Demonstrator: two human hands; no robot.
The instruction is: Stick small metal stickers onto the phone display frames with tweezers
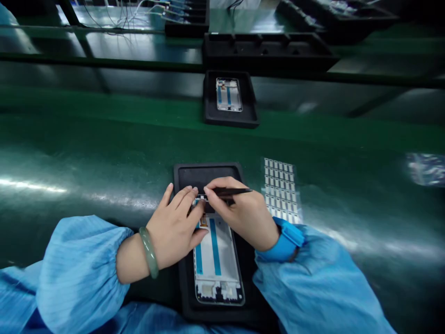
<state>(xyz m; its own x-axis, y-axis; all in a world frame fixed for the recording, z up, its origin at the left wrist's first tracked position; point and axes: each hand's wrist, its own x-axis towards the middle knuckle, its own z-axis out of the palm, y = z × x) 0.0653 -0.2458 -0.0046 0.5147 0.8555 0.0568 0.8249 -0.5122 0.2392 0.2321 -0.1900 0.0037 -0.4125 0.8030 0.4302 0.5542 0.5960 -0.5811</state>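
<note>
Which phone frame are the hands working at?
The nearer phone frame, in the front tray: left hand and right hand are at its far end. The farther phone frame, in the tray behind, lies untouched.

Single view from the head of the person at work, set above and on the wearer's side of the phone [225, 246] – facing forward and obliquely down. The left hand [174, 222] and right hand [248, 211] lie at close range on either side of the phone's upper end; the sleeves [83, 269] enter from below, flanking it. Beyond the phone, the field runs over the bench [104, 144] to the tray [231, 119] – smaller with distance – and to the bin [264, 60] behind. Far right of the phone, the margin blurs.
</note>
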